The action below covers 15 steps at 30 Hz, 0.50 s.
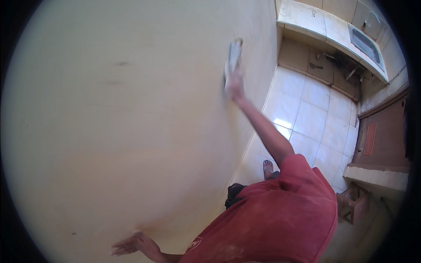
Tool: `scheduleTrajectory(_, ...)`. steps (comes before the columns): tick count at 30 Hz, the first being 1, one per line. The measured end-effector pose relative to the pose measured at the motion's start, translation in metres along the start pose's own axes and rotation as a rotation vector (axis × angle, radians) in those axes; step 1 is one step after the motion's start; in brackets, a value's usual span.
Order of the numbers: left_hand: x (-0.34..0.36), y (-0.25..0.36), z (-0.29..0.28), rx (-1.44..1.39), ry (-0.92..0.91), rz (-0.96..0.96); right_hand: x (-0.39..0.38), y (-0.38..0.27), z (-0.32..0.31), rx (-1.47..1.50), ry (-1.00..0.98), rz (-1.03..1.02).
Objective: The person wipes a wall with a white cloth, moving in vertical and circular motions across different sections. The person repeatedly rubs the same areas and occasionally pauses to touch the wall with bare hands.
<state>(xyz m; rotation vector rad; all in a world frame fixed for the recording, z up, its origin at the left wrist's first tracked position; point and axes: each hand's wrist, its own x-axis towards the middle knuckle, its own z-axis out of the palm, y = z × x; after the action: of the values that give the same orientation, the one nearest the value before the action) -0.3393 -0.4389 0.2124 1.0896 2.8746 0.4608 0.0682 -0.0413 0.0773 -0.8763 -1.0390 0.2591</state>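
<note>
My right arm stretches out to the pale beige wall (pixel 144 118). There my right hand (pixel 235 87) is closed around a long, flat, whitish pad (pixel 235 51), pressed along the wall; motion blurs it, and its exact kind does not show. Low on the left, my left hand (pixel 128 244) has its fingers stretched out and holds nothing. It is at the wall's surface, palm side seemingly toward it. Dark smudges mark the wall to the left of the pad.
White glossy tiles (pixel 307 109) cover the floor along the wall. Beyond them stands a tiled counter (pixel 302 19) with a metal sink (pixel 366 46) and pipes beneath. To the right are a brown door (pixel 381 136) and a small brown stool-like stand (pixel 354 204).
</note>
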Motion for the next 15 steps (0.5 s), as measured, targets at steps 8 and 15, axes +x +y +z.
scheduleTrajectory(8,0.001,0.001,-0.005,-0.021,-0.006,0.027,-0.289,-0.095,0.022,-0.117,-0.761,-0.344)
scheduleTrajectory(15,-0.011,0.028,-0.004,-0.125,-0.001,0.059,-0.119,-0.036,0.032,-0.222,-0.152,-0.288)
